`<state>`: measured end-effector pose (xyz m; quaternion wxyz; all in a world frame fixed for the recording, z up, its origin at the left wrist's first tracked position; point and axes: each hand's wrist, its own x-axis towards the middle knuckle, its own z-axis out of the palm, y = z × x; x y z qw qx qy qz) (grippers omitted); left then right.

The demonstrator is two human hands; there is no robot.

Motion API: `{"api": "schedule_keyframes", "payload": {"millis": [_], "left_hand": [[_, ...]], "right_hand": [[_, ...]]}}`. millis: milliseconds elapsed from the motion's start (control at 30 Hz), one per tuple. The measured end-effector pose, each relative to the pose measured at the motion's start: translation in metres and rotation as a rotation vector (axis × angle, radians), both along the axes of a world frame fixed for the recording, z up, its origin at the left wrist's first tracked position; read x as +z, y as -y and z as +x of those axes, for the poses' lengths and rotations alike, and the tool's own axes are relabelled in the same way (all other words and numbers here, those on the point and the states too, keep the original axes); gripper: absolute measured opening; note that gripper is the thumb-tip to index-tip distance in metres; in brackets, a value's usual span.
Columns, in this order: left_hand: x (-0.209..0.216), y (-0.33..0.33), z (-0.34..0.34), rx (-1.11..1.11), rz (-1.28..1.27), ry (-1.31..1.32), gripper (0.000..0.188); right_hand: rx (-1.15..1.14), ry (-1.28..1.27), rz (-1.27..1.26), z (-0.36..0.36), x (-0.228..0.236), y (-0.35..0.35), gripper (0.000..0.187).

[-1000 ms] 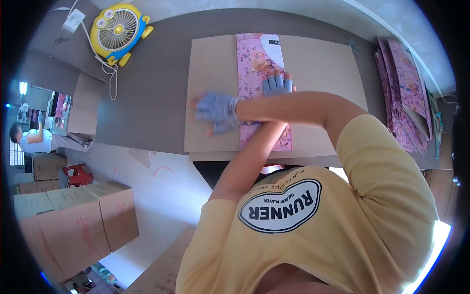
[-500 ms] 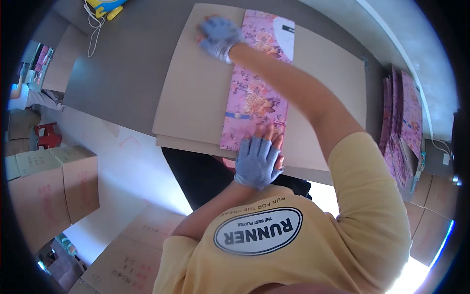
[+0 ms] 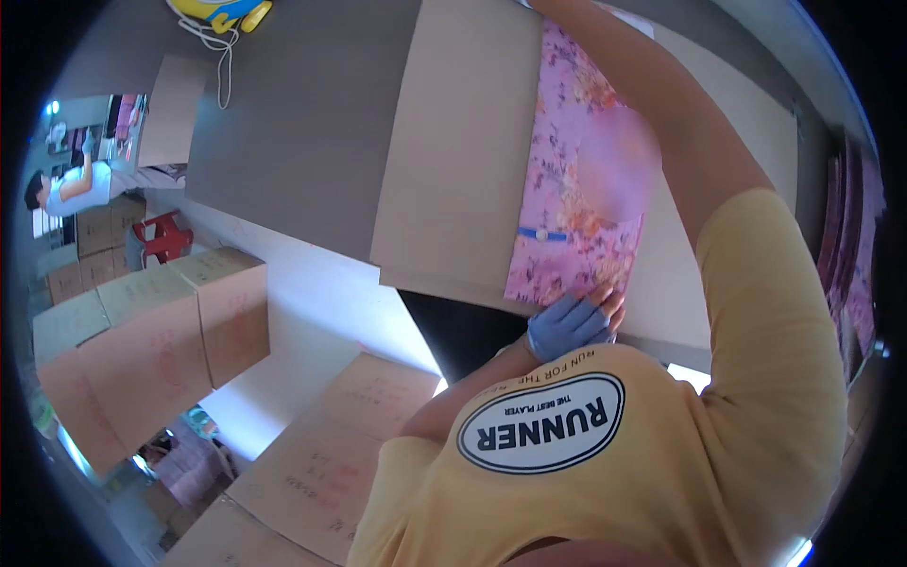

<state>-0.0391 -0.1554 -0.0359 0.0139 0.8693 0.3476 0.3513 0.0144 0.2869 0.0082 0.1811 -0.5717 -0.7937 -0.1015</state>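
Observation:
A long, flat pink floral piece [image 3: 557, 180] lies on large cardboard sheets [image 3: 458, 161]; a short blue band with a round light dot crosses it near its near end. A blurred patch hides part of its flowers. My left hand [image 3: 572, 323], in a grey-blue fingerless glove, rests at the near end, fingers stretched out onto the floral piece. My right arm reaches over the piece to the far edge of the view. Only a sliver of my right hand's glove [image 3: 525, 3] shows there; its fingers are out of sight.
Under the cardboard is a grey table [image 3: 293, 123]. At its far left lies a yellow and blue object [image 3: 231, 13] with a white cord [image 3: 225, 71]. Cardboard boxes [image 3: 142, 331] stand left, near a red stool [image 3: 162, 238] and another person [image 3: 80, 192]. Pink floral pieces [image 3: 855, 236] stand at right.
The view has shifted, so the table and floral piece sit further right and higher. My right hand has moved away to the far edge, nearly out of view. My left hand stays at the near end.

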Motion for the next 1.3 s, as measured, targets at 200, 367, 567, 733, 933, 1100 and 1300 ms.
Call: {"api": "schedule_keyframes", "payload": {"millis": [200,367,567,733,933,1100,1300], "left_hand": [[-0.002,0.005,0.009,0.059,-0.069,0.131,0.023],[-0.006,0.007,0.015,0.092,0.022,0.183,0.027],[-0.006,0.012,0.015,0.024,0.034,0.286,0.016],[-0.002,0.007,0.007,-0.019,-0.036,0.176,0.017],[-0.019,0.031,0.009,-0.139,0.069,0.105,0.030],[0.075,-0.010,-0.009,-0.046,-0.290,-0.208,0.024],[0.060,-0.190,0.022,0.272,-0.085,-0.386,0.046]], "right_hand": [[0.088,-0.015,0.193,-0.016,-0.009,0.070,0.041],[0.181,0.124,-0.052,-0.028,-0.001,0.145,0.050],[0.598,-0.071,0.029,-0.050,-0.046,0.223,0.054],[0.992,-0.058,-0.074,-0.054,-0.030,0.306,0.055],[1.157,-0.597,-0.225,-0.036,-0.030,0.393,0.055],[0.168,-0.492,-0.081,0.141,0.043,0.404,0.037],[-0.766,-0.041,0.075,0.355,0.008,0.415,0.053]]}}
